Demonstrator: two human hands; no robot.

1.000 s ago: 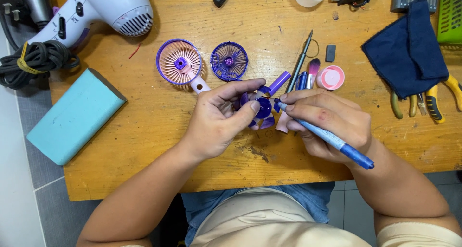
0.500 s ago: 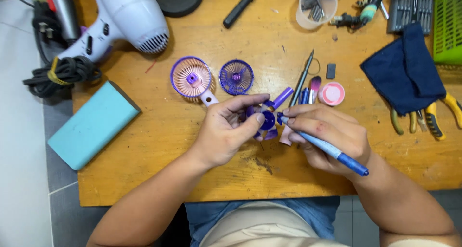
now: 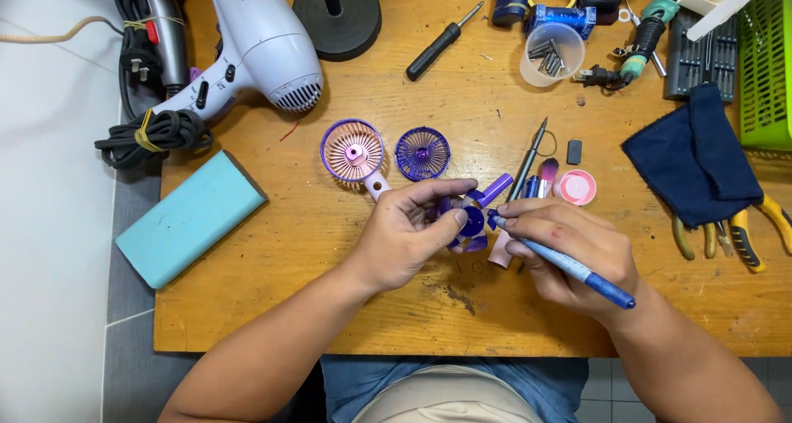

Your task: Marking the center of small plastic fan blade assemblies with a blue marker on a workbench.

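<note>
Purple fan blade wheel [image 3: 470, 223] sits pinched in the fingers of the left hand [image 3: 408, 229], held just above the table [image 3: 330, 307] near its middle. The right hand [image 3: 569, 254] grips a blue pen-like tool [image 3: 569, 265], its tip touching the wheel's hub. By the look of it, the hub is being worked or marked, which calls for a steady tip and a firm hold. Just beyond lie the pink fan grille with handle [image 3: 353, 152] and a purple grille [image 3: 422, 153]; farther off, a white hair dryer [image 3: 256, 48] and a teal block [image 3: 191, 217].
</note>
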